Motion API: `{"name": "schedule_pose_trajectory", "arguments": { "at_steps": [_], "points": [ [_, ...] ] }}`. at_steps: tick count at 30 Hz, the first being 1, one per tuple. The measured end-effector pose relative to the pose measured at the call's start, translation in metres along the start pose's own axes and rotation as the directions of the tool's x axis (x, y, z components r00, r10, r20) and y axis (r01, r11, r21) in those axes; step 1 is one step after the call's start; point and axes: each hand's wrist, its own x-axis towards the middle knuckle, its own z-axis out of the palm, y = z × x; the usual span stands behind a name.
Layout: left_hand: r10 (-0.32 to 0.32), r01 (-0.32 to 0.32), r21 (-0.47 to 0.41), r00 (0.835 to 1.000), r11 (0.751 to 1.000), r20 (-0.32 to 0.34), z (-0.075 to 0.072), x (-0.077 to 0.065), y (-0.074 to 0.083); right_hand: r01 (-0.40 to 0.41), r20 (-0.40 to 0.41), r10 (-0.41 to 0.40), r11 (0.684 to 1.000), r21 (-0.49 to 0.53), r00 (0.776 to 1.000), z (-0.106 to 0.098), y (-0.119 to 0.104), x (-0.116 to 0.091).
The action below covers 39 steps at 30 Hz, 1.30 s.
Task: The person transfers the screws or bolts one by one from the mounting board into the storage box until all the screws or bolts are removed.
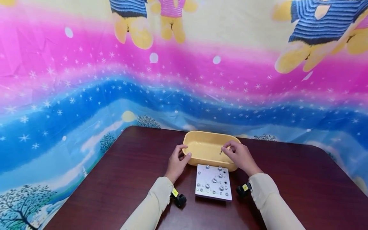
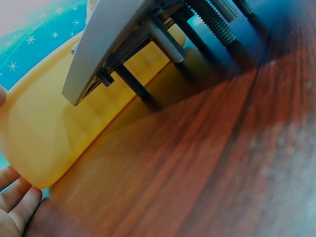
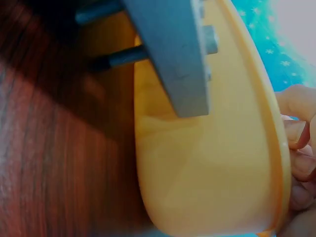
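Note:
A yellow plastic tub (image 1: 204,148) stands at the back of the table. My left hand (image 1: 177,163) holds the tub's left end, thumb at the near rim and forefinger over the side. Above the tub's right half, my right hand (image 1: 241,157) pinches a small thin metal piece, seemingly a screw (image 1: 220,152). In front of the tub is a silver metal plate (image 1: 207,177) with several bolts and small screws set in it. The left wrist view shows threaded bolt shanks (image 2: 212,22) sticking out under the plate. The tub's wall hides part of my right fingers (image 3: 298,168) in the right wrist view.
The dark red wooden table (image 1: 143,166) reaches out on both sides. Behind it hangs a patterned cloth (image 1: 178,95), close to the tub's far side. A small black camera (image 1: 180,200) sits at my left wrist, another camera (image 1: 243,189) at my right.

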Motion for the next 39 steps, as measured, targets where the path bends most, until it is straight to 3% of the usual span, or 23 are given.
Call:
{"name": "schedule_pose_trajectory", "arguments": {
  "at_steps": [10,22,39],
  "points": [
    [-0.004,0.004,0.005,1.0,1.0,-0.004,0.001,0.001,0.001,-0.051,-0.01,0.05,0.985,-0.166,0.999,0.014,-0.002,-0.001],
    [0.016,-0.016,-0.007,1.0,1.0,-0.018,0.001,0.002,-0.001,-0.077,-0.001,0.078,0.981,-0.178,0.997,0.016,-0.007,-0.002],
    [-0.009,0.01,0.013,1.0,1.0,-0.015,0.001,0.002,0.002,-0.084,-0.021,0.081,0.975,-0.208,0.996,0.017,-0.009,-0.002]
  ]
}}
